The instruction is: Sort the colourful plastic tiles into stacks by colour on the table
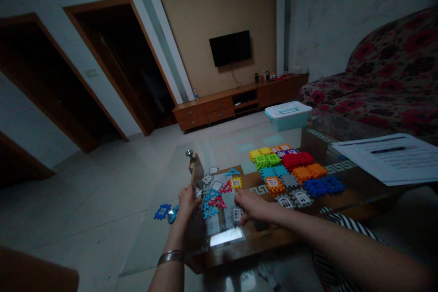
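Observation:
My left hand (187,201) is at the left part of the glass table, fingers bent around a small grey tile (198,193) with a white window pattern. My right hand (252,205) hovers over or rests on the glass, thumb and fingers apart, beside a grey window tile (237,214). Between the hands lie loose blue triangular pieces (210,211), pink triangular pieces (217,201) and a yellow window tile (236,182). More grey window tiles (214,170) lie beyond my left hand. A blue window tile (162,211) sits left of it.
Sorted stacks of interlocking tiles, such as red (297,159) and dark blue (323,185), stand right of centre. Printed papers (390,157) lie at the right. Behind are a lidded teal box (288,116), a low TV cabinet (219,112) and a flowered sofa (383,77).

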`<state>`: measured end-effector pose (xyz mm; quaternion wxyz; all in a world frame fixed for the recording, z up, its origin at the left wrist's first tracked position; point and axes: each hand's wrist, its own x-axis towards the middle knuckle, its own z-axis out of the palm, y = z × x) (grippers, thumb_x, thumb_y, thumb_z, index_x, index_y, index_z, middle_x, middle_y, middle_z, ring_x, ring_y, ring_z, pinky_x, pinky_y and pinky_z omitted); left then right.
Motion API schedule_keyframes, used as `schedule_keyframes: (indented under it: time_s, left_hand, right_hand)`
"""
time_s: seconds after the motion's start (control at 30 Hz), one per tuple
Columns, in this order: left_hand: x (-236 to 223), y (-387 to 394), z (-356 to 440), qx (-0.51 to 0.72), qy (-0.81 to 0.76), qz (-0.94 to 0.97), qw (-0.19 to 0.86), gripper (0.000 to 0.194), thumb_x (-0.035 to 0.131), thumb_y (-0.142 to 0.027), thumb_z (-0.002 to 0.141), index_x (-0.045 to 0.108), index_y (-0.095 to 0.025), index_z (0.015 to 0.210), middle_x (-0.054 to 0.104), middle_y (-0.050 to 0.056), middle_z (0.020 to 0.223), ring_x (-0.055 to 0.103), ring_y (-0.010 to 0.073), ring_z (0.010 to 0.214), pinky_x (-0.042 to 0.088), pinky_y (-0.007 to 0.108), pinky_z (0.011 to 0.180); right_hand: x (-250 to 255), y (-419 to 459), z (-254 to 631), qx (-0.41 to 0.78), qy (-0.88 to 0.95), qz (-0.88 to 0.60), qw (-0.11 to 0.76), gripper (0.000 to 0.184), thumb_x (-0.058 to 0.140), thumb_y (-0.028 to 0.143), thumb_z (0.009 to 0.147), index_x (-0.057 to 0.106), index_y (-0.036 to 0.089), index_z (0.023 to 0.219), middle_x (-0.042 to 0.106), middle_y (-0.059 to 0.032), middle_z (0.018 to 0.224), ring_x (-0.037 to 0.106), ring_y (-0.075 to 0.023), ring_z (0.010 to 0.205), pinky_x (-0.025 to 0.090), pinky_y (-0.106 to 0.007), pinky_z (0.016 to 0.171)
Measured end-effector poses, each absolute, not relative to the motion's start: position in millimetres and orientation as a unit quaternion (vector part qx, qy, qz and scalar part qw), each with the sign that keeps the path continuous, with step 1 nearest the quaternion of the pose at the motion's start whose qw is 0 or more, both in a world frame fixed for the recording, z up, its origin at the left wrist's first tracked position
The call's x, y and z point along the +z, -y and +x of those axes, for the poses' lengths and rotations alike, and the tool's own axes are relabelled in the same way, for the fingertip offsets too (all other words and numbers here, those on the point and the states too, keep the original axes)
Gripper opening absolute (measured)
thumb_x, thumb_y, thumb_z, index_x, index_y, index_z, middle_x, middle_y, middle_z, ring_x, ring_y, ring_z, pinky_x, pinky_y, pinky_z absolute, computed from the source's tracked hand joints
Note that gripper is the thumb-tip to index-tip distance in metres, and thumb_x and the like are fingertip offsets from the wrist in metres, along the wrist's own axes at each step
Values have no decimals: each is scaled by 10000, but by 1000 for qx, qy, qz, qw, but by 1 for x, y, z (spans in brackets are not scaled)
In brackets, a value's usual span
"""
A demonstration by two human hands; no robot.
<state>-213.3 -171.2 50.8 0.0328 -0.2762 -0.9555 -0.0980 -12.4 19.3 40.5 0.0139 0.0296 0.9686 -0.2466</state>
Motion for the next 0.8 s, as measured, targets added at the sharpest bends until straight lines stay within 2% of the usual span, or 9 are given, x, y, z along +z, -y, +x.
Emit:
schedule_keyframes:
  time_s: [0.1,0.17,0.33,0.47,0.6,0.8]
  left_hand:
    - [54,169,-215,-137,939,-303,86,410,586,-203,722,553,-151,1127,653,112,1009,605,290,1037,438,398,943]
    - [56,156,-208,-180,917,-336,118,397,574,-211,723,548,-162,1117,645,101,1003,603,292,1021,451,418,944]
    - [53,96,-134,-258,826,-494,83,401,556,-153,716,553,-191,1115,601,106,1123,557,278,1086,458,438,973]
    - [40,51,-56,-261,761,-594,7,467,515,-60,678,552,-214,1117,551,95,1193,512,253,1126,458,421,989]
    - [29,25,-9,-246,718,-649,-52,485,501,-17,640,551,-210,1082,514,91,1247,465,241,1163,451,379,994]
    - [26,6,5,-198,725,-652,-99,353,442,-46,758,583,-184,1051,534,100,1265,465,239,1182,405,387,1050]
  right_hand:
    - [50,-21,-9,-281,-959,47,13,132,759,215,764,710,155,871,681,-50,840,588,-192,771,381,-265,647]
    - [62,-31,-6,-297,-953,59,4,16,707,170,791,716,164,803,679,-30,766,582,-170,728,355,-256,625]
    - [86,-85,27,-354,-917,153,-100,65,646,114,778,692,157,794,686,-23,772,590,-145,720,357,-224,606]
    - [73,-132,76,-359,-878,278,-152,87,605,103,772,637,159,830,617,12,689,556,-133,651,345,-212,560]
    - [50,-157,113,-367,-862,323,-135,120,620,85,723,579,181,782,543,53,610,509,-125,596,324,-211,533]
    - [47,-167,125,-380,-841,363,-132,143,627,89,704,576,192,789,507,75,574,505,-124,567,325,-217,521]
